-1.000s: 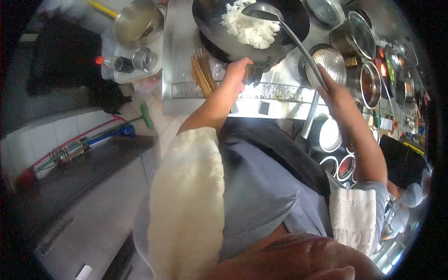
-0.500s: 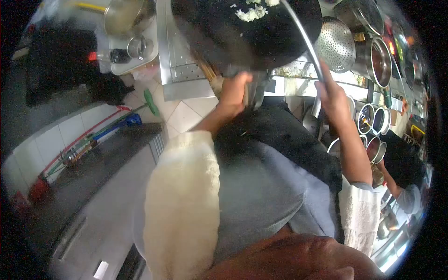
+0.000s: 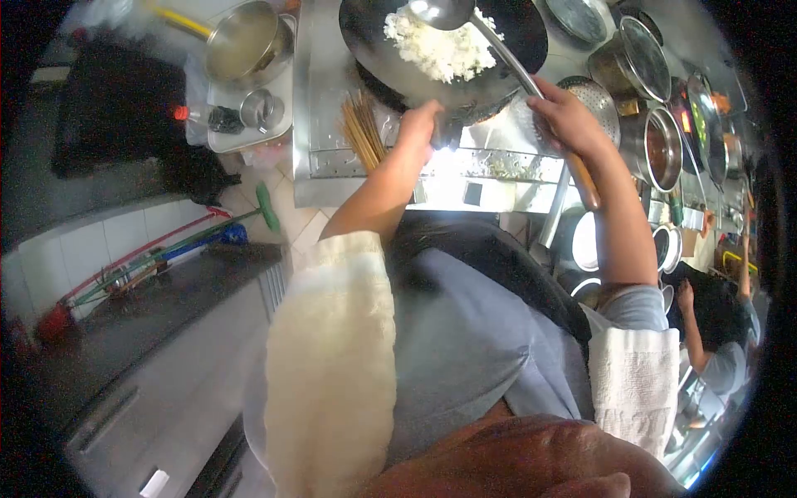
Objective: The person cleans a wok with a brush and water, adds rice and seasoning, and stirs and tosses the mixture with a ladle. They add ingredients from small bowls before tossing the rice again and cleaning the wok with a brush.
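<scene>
A dark wok (image 3: 365, 40) sits over the stove at the top of the head view, tilted less than before. White rice (image 3: 440, 54) is heaped in its middle. My left hand (image 3: 419, 129) is closed round the wok's handle at the near rim. My right hand (image 3: 569, 118) grips a long metal ladle (image 3: 508, 55) whose wooden handle end (image 3: 584, 184) sticks out below the fist. The ladle's round bowl (image 3: 443, 10) is over the far part of the rice. Bright light shows under the wok's near side.
A bundle of thin bamboo sticks (image 3: 362, 133) leans left of my left hand on the steel stove top (image 3: 315, 178). Left stand a pot (image 3: 242, 41) and a tray (image 3: 282, 137) with a bottle. A perforated strainer (image 3: 599, 106) and pots (image 3: 662, 149) are right; a co-worker's arm (image 3: 691, 319) shows beyond.
The wok has come down and levelled, and more rice shows in it. My right hand has moved slightly up and left, bringing the ladle bowl into view over the rice.
</scene>
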Available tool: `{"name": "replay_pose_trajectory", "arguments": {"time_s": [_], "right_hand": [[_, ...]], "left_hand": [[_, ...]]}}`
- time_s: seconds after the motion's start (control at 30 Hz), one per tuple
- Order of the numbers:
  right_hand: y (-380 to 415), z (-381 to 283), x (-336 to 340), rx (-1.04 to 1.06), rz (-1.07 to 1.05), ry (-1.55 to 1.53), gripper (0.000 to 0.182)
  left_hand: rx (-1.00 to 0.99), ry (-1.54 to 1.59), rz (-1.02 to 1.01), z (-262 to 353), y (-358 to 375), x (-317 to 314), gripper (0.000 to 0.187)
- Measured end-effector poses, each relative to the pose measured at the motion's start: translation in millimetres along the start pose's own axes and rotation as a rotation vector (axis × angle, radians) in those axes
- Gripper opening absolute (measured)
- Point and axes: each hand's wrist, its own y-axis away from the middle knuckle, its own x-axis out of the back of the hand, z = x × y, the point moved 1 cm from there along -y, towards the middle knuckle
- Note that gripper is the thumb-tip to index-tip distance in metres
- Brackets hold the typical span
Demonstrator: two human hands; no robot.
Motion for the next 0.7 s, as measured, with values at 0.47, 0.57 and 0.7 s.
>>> {"name": "replay_pose_trajectory", "arguments": {"time_s": [0.47,0.57,0.7], "right_hand": [[-28,22,20,0.174,-0.053,1.032,0.066],[31,10,24,0.117,-0.022,0.925,0.077],[127,-48,50,0.084,-0.223,0.537,0.082]], "left_hand": [[0.118,0.383,-0.080,2,13,-13,0.019],[0.142,0.122,-0.132,-4,-22,8,0.016],[0.023,-0.019,-0.018,-9,30,-2,0.015]]}}
